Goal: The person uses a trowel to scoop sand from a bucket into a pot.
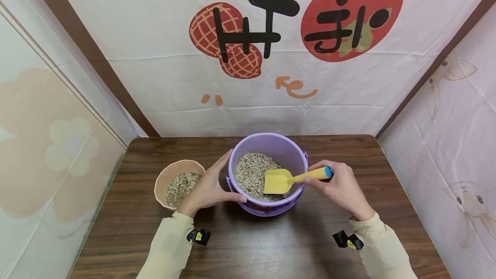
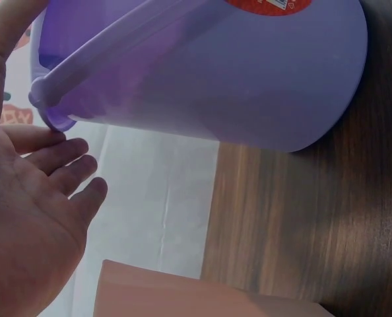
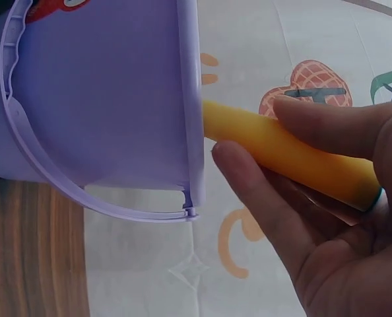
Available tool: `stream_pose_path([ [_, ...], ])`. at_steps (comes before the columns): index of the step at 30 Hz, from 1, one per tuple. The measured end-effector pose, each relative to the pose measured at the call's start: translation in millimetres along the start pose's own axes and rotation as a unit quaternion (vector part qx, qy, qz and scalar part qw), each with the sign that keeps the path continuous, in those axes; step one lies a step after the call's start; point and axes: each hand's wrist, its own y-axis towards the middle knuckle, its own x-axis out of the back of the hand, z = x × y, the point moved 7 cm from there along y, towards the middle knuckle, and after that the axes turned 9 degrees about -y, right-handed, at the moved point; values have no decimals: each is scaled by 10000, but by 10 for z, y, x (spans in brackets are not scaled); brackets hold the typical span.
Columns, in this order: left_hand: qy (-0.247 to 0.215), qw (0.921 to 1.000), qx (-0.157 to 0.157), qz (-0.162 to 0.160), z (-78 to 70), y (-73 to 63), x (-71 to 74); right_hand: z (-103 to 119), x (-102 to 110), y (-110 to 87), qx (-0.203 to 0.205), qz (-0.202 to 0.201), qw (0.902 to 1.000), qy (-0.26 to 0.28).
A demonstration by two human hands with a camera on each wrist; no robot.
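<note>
A purple bucket (image 1: 267, 203) stands upright, with grainy gravel-like material (image 1: 251, 173) inside. My right hand (image 1: 341, 186) grips the yellow handle of a toy shovel (image 1: 279, 181) with a blue end; its blade lies over the grains inside the rim. In the right wrist view, the thumb and fingers close around that handle (image 3: 275, 142). Against the bucket's left side rests my left hand (image 1: 209, 188), fingers extended along the outside and thumb at the near rim. In the left wrist view the fingertips (image 2: 77, 152) sit by the rim, loosely bent.
A peach-coloured bowl (image 1: 160, 184) holding similar grains (image 1: 182, 186) stands left of the bucket, partly behind my left hand. Both stand on a dark wooden table (image 1: 248, 244). A printed white cloth (image 1: 162, 85) hangs along the table's far edge, with more cloth at both sides.
</note>
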Motion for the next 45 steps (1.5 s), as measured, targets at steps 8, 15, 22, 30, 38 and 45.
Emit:
stream_pose_path([
  [8,-118,9999,-24,1,-14,10,-6,83,-67,25,182,95,9994,-292],
  [15,-201,9998,-25,-3,-3,15,-11,151,-140,82,244,162,9992,-287],
  [22,-168,9998,-61,-6,-2,19,-14,138,-219,136,107,149,9998,-54],
  [30,-133,9999,-90,-42,-15,21,-10,127,-326,141,-125,246,9982,531],
  [38,-207,9998,-59,0,-5,25,-23,96,-428,134,-216,313,9923,1182],
  [45,-170,9998,-68,-22,-9,27,-15,94,-482,151,-396,53,9881,1487],
])
